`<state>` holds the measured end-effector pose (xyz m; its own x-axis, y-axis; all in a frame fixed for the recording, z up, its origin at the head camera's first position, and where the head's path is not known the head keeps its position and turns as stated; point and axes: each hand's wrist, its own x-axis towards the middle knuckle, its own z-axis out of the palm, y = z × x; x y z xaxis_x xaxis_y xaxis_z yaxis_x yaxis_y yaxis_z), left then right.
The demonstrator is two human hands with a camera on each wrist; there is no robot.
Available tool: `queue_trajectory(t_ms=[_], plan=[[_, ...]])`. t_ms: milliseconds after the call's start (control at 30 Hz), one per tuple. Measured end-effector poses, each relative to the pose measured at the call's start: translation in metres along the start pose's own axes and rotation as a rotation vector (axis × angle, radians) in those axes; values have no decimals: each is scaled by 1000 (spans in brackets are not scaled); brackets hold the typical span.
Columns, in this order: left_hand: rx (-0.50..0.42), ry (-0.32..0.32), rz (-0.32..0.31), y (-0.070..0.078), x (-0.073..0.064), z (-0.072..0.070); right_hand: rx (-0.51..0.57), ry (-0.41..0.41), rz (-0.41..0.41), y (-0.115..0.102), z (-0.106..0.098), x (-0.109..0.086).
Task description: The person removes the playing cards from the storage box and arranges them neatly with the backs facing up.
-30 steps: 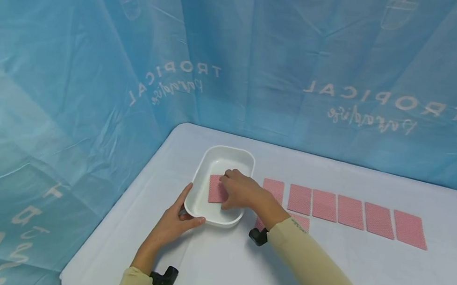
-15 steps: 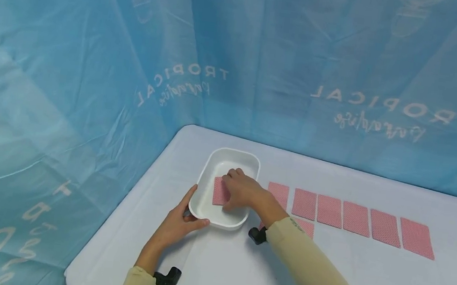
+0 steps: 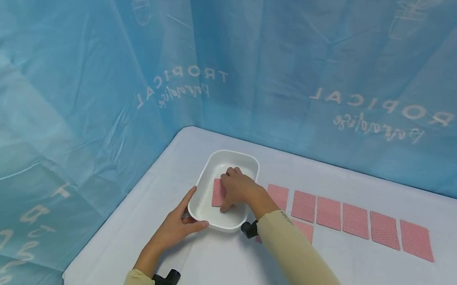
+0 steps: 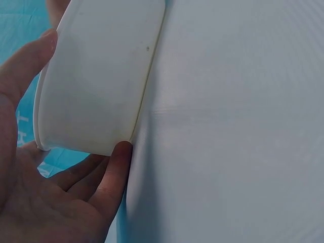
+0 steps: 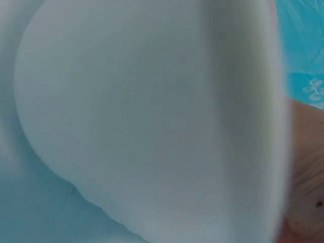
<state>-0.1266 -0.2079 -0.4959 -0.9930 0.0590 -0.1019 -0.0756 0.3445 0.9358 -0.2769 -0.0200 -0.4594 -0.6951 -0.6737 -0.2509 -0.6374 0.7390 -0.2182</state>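
A white rectangular dish [image 3: 223, 227] with rounded corners stands on the table. My left hand [image 3: 172, 228] holds its near left corner, thumb on the near rim and fingers along the side. In the left wrist view the fingers [image 4: 115, 174] touch the dish's wall close to its base. Inside the dish lies a red-and-white patterned playing card [image 3: 217, 194], back up. Over it, my right hand [image 3: 240, 192] has fingers at the far edge and thumb at the near one, hiding its right part. The right wrist view shows mostly the blurred dish wall [image 5: 116, 101].
Several similar cards [image 3: 356, 221] lie in a row to the right on the white table [image 3: 323, 275]. Others sit nearer, partly behind the right forearm [image 3: 300, 254]. Blue curtains [image 3: 287, 74] close off the back and left.
The head view has shifted slightly. My right wrist and forearm have swung a little to the left, with the fingers still at the card. The left hand keeps its place on the dish.
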Motion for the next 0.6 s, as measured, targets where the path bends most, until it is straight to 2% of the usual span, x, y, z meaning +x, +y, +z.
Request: queue_trajectory(t_ms=[200,600], plan=[[-17,-2,11,2,1,-2,9,-43,42,0,-4,4],[-9,2,10,1,-1,-1,43,-55,47,1,-4,2]])
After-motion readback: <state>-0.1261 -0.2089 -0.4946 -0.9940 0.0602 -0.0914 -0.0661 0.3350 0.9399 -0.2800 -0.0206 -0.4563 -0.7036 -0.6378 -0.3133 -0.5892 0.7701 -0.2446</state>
